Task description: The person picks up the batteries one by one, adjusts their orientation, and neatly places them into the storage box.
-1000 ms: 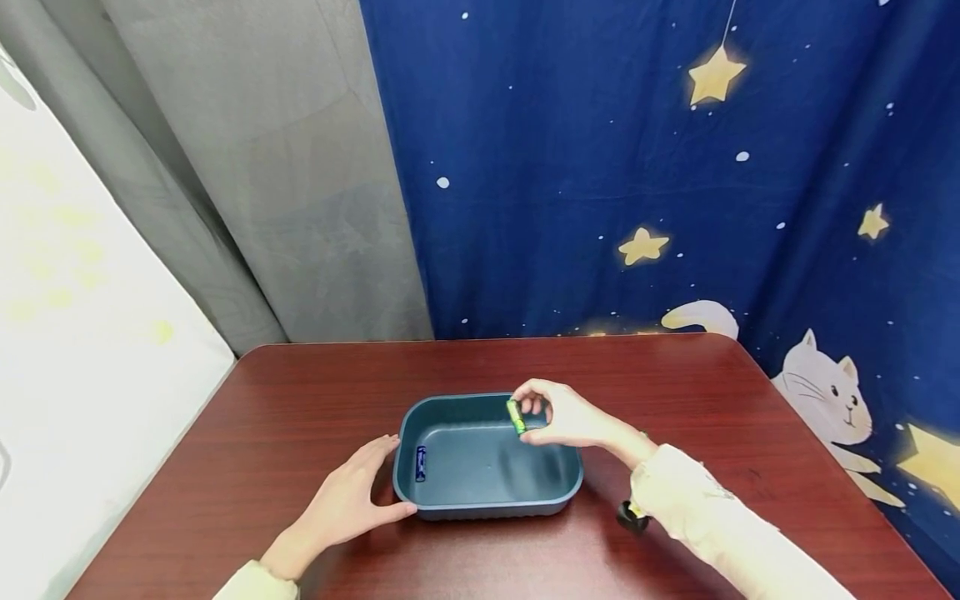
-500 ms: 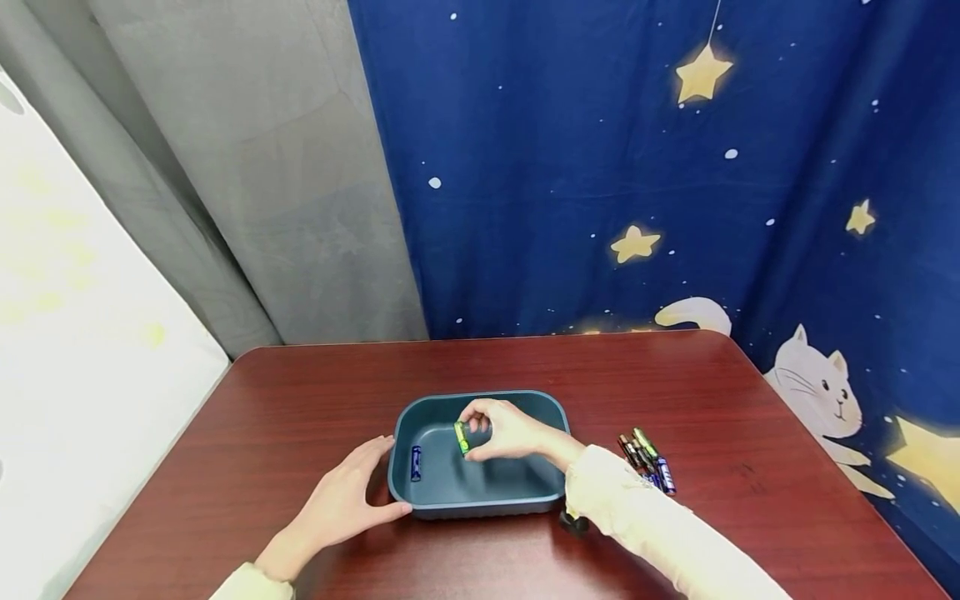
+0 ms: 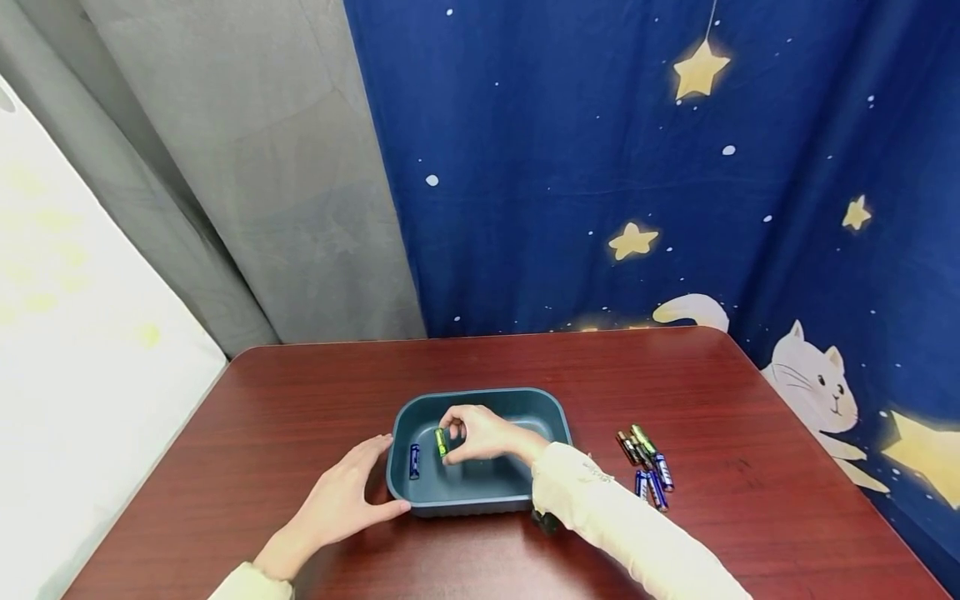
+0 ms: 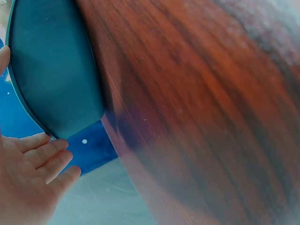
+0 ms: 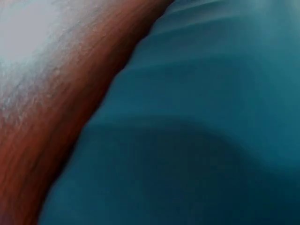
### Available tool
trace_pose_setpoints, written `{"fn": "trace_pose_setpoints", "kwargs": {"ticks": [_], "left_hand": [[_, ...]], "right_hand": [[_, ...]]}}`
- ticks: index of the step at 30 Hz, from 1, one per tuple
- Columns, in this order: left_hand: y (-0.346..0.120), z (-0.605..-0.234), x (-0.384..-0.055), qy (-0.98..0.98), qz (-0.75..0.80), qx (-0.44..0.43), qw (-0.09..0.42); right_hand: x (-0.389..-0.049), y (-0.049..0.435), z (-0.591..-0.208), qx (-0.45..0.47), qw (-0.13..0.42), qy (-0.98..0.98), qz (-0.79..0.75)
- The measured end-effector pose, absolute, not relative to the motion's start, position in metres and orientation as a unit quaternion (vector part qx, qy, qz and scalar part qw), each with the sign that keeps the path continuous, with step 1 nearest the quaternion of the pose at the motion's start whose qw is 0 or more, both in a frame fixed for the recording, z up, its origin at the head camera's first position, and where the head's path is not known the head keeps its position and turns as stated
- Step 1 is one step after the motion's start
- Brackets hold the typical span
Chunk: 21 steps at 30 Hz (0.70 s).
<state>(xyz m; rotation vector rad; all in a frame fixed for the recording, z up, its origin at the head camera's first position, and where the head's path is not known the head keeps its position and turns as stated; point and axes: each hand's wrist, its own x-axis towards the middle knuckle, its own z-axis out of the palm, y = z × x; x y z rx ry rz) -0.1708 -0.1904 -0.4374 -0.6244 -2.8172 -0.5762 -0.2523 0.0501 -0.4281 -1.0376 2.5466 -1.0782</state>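
A dark teal plastic basin sits on the table. My right hand reaches down inside it, pinching a green battery between thumb and fingers. To the left of that battery, a dark blue battery lies on the basin floor. My left hand rests at the basin's left end, thumb and fairly straight fingers spread along the rim. In the left wrist view its fingertips show beside the basin's wall. The right wrist view holds only the ribbed outer wall up close; the right hand is out of that view.
Several loose batteries, blue, green and dark, lie in a small group on the reddish-brown table, right of the basin. Behind the table hang a grey curtain and a blue star-patterned curtain.
My right hand has moved left and lower into the basin with the green battery, from the right side to beside the blue battery. The group of batteries has come into sight. The left hand stays put.
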Motion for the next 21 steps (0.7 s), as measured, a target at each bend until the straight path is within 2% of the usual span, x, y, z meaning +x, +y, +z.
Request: {"fn": "trace_pose_setpoints", "kwargs": {"ticks": [21], "left_hand": [[-0.19,-0.439,-0.17,-0.949,-0.203,-0.217,0.107]], "right_hand": [[-0.247,0.017,-0.441,-0.298,0.082,0.923,-0.23]]}}
